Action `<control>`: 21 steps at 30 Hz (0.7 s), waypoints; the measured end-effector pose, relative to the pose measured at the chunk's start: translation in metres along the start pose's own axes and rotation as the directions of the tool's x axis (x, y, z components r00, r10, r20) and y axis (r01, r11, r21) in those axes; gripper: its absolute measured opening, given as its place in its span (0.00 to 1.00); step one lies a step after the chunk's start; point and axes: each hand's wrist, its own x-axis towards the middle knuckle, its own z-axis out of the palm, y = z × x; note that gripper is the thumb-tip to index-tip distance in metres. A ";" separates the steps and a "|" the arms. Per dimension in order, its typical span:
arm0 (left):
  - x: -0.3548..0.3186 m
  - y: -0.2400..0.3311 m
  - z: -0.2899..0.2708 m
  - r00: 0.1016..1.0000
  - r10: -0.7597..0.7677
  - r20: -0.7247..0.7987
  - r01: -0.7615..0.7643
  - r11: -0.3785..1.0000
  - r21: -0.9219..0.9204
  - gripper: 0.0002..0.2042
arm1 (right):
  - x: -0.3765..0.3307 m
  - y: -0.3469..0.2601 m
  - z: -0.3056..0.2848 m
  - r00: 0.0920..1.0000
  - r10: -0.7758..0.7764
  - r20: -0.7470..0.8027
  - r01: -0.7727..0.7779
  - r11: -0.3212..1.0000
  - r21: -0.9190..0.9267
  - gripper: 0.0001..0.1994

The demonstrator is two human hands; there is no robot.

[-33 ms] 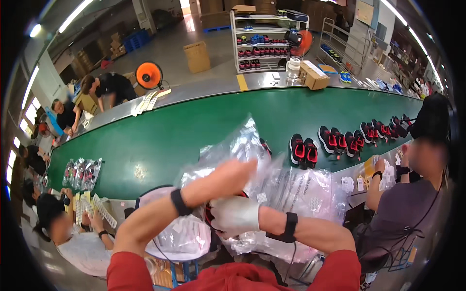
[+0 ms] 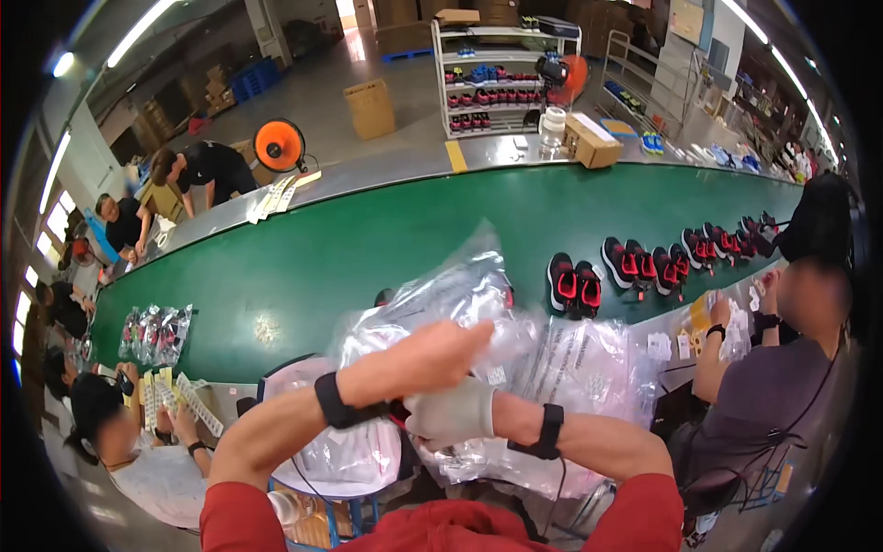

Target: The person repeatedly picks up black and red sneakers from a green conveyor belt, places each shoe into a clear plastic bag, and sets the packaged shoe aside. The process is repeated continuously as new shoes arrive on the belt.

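My left hand is bare and reaches across above my right hand. Its fingers are closed, with crumpled plastic of a clear bag at them, blurred by motion. Under it my right hand, in a white glove, has its fingers curled around a black-and-red shoe, most of which is hidden. Another clear plastic bag lies just beyond my hands, with dark shoe parts showing at its edges. To the right sits a stack of flat clear bags with printing on them.
Pairs of black-and-red shoes stand along the green conveyor belt to the right. Bagged shoes lie at its left. A padded stool with plastic on it is near my left arm. Co-workers sit on both sides; one person is close at right.
My left hand has shifted slightly right and down with the plastic. The bag beyond has moved a little, and my right hand stays almost in place.
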 end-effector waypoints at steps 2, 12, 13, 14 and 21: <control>-0.017 0.035 -0.005 0.984 0.031 0.177 -0.012 0.994 -0.111 0.12 | -0.016 0.008 0.036 0.994 0.085 0.070 -0.095 0.983 0.157 0.13; -0.106 0.035 0.089 0.961 -0.275 -0.033 0.266 0.951 -0.160 0.12 | 0.023 0.039 0.041 0.818 0.446 -0.364 -0.488 0.872 -0.029 0.16; -0.099 0.026 0.071 0.891 -0.370 -0.261 0.363 0.929 -0.078 0.10 | 0.036 0.039 0.039 0.801 0.446 -0.399 -0.505 0.862 -0.049 0.17; -0.095 0.019 0.045 0.778 -0.352 -0.521 0.334 0.933 -0.131 0.08 | 0.047 0.038 0.037 0.784 0.443 -0.434 -0.517 0.853 -0.064 0.17; -0.141 -0.023 -0.017 0.820 -0.357 -0.447 0.316 0.934 -0.166 0.07 | 0.147 0.079 0.024 0.616 0.484 -0.622 -0.643 0.765 -0.042 0.17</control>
